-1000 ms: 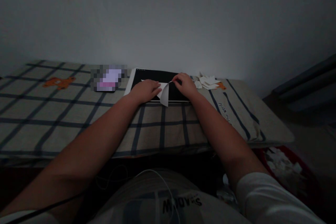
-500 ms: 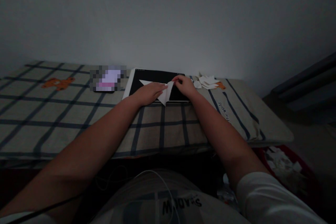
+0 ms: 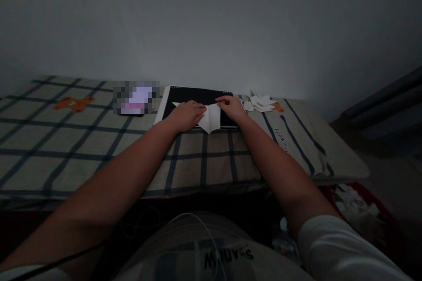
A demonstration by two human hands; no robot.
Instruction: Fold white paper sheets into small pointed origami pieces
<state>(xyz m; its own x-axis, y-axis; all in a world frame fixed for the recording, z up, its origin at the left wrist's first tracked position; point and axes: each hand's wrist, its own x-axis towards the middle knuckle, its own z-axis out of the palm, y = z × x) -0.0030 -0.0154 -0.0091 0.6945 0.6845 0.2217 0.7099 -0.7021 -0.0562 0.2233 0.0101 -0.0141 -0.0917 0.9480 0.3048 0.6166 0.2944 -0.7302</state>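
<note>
A white paper (image 3: 212, 118) lies partly folded on a black board with a white edge (image 3: 198, 95), on a checked bedcover (image 3: 82, 140). My left hand (image 3: 185, 114) presses flat on the paper's left part. My right hand (image 3: 233, 107) pinches the paper's upper right corner and holds that flap down on the board. A point of the paper sticks out to the left of my left hand.
A pile of small folded white paper pieces (image 3: 259, 102) sits right of the board. A blurred-out object (image 3: 136, 97) lies left of it. A red bin with paper scraps (image 3: 356, 206) stands on the floor at lower right. A wall rises behind the bed.
The flap in my right hand was raised and curled; it now lies lower and flatter. My left hand slid slightly right along the paper.
</note>
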